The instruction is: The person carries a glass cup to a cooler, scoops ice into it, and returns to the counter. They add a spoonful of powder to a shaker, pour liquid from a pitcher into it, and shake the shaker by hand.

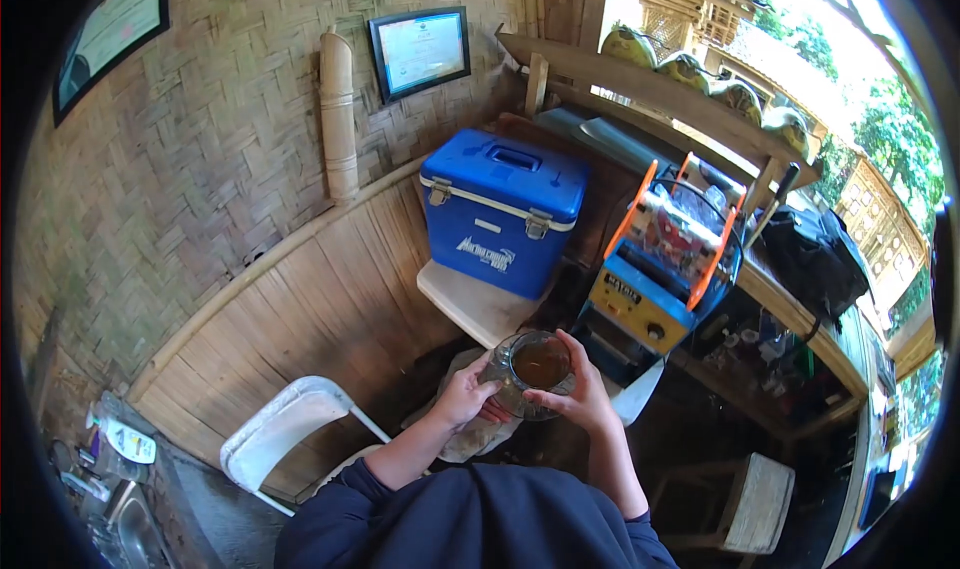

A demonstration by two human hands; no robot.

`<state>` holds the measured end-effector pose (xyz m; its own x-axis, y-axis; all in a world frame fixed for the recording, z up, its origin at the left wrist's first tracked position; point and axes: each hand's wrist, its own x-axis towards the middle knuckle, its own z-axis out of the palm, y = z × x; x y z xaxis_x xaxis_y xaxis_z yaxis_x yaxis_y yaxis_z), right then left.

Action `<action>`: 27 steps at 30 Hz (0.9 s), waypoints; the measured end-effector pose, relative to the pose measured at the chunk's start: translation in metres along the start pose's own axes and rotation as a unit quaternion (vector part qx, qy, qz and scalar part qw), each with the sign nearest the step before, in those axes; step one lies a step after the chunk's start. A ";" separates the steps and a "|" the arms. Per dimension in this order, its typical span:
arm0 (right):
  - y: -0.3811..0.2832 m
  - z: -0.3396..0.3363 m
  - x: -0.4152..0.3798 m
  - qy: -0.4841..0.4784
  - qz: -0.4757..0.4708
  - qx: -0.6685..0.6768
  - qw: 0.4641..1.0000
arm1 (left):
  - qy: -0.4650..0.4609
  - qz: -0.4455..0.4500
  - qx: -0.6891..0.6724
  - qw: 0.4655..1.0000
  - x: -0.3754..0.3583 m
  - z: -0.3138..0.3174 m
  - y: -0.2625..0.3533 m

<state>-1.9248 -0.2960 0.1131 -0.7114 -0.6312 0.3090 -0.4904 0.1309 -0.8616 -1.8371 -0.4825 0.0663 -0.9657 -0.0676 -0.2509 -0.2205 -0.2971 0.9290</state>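
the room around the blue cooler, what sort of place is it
Probably a small rustic workshop or food stall: woven bamboo wall, a sink in the corner, and a boxy orange-and-blue machine beside the cooler.

We wear a dark navy garment (480, 519), draped in folds, with loose sleeves (362, 477) in matching navy.

The cooler (503, 213) was coloured bright blue, banded with a white stripe and marked with white lettering. The machine (640, 299) beside it was finished in blue and yellow, edged with orange. A herringbone-like weave in tan and greenish brown was shown by the wall (230, 119). Brown liquid (541, 365) was seen, and the folding chair (290, 424) was coloured white.
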 end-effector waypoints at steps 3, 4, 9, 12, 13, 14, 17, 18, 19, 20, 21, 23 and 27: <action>0.021 -0.023 0.037 -0.031 -0.008 -0.009 0.999 | 0.014 0.016 -0.010 1.000 0.036 0.006 0.008; 0.027 -0.027 0.049 -0.039 -0.014 -0.005 0.999 | 0.026 0.017 -0.010 0.999 0.047 0.005 0.009; 0.060 -0.037 0.093 -0.084 -0.020 0.020 0.996 | 0.055 0.011 -0.010 0.998 0.083 -0.002 0.014; 0.079 -0.034 0.110 -0.112 -0.028 0.059 0.992 | 0.090 0.011 -0.033 0.995 0.093 -0.005 0.008; 0.080 -0.033 0.114 -0.126 -0.026 0.061 0.990 | 0.104 0.012 -0.043 0.994 0.092 -0.006 0.005; 0.082 -0.031 0.117 -0.139 -0.025 0.063 0.988 | 0.117 0.008 -0.046 0.992 0.089 -0.007 0.003; 0.093 -0.022 0.123 -0.166 -0.024 0.081 0.983 | 0.146 -0.012 -0.036 0.989 0.088 -0.010 0.001; 0.093 -0.020 0.124 -0.170 -0.025 0.081 0.982 | 0.156 -0.022 -0.035 0.987 0.088 -0.011 -0.001; 0.093 -0.019 0.125 -0.173 -0.025 0.071 0.982 | 0.165 -0.030 -0.035 0.985 0.089 -0.012 -0.004; 0.094 -0.018 0.128 -0.176 -0.027 0.060 0.982 | 0.169 -0.027 -0.038 0.985 0.091 -0.012 -0.007; 0.098 -0.018 0.130 -0.183 -0.029 0.061 0.981 | 0.170 -0.021 -0.049 0.984 0.092 -0.012 -0.011; 0.107 -0.012 0.131 -0.195 -0.021 0.087 0.977 | 0.180 -0.021 -0.059 0.982 0.090 -0.017 -0.021; 0.117 -0.004 0.131 -0.195 -0.006 0.104 0.975 | 0.172 -0.035 -0.057 0.983 0.094 -0.026 -0.029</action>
<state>-2.0777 -0.3600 0.0546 -0.4405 -0.8800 0.1779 -0.3558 -0.0108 -0.9345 -1.9182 -0.5049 0.0082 -0.8411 -0.3557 -0.4074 -0.2484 -0.4151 0.8752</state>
